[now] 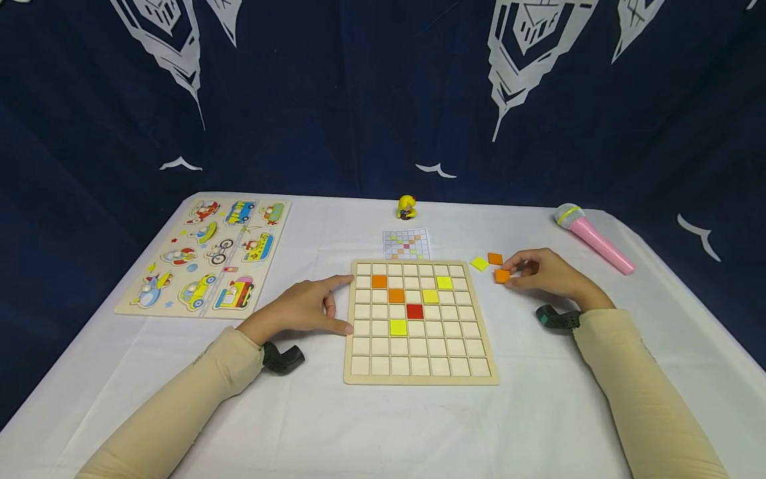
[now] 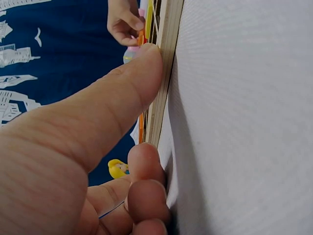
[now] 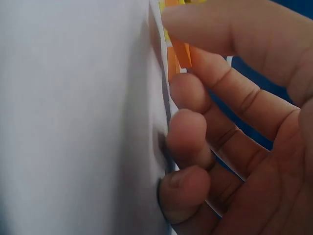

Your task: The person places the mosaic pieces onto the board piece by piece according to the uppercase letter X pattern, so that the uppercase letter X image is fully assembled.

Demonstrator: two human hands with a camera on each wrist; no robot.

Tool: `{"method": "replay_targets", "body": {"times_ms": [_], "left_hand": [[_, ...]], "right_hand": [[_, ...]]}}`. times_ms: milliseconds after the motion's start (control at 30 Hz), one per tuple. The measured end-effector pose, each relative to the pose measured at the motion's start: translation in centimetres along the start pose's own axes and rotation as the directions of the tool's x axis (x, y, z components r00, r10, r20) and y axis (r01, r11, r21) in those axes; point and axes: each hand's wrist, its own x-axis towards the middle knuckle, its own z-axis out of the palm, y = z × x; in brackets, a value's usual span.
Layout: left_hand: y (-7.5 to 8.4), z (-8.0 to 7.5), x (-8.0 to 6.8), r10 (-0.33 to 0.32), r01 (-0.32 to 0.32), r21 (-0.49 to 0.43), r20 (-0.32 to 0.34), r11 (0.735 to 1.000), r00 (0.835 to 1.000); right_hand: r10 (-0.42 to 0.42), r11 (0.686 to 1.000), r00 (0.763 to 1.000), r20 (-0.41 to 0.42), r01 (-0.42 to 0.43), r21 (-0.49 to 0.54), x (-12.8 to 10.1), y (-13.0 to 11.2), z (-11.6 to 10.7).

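Observation:
A square wooden grid board lies on the white table, with two orange tiles, three yellow tiles and one red tile in its squares. My left hand touches the board's left edge with thumb and index finger spread apart, the other fingers bent beneath. To the right of the board, my right hand pinches an orange square tile between thumb and index finger, the tile tilted in the right wrist view. Beside it lie a second orange tile and a loose yellow tile.
A small printed grid card lies just behind the board, with a yellow toy figure farther back. At the left rests a vehicle picture puzzle. A pink microphone lies at the back right, before a dark blue curtain.

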Motion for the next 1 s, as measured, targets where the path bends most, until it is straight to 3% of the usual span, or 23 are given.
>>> {"method": "replay_targets", "body": {"times_ms": [633,1000], "left_hand": [[-0.1,0.0,0.0,0.006,-0.006,0.008,-0.002,1.0,1.0],[-0.2,0.0,0.1,0.016,-0.016,0.011,-0.006,1.0,1.0]], "right_hand": [[-0.082,0.991,0.992,0.092,0.072,0.11,0.6,-2.5,1.8],[-0.17,0.98,0.976,0.139,0.152,0.129,0.7,-4.2,3.0]]}}
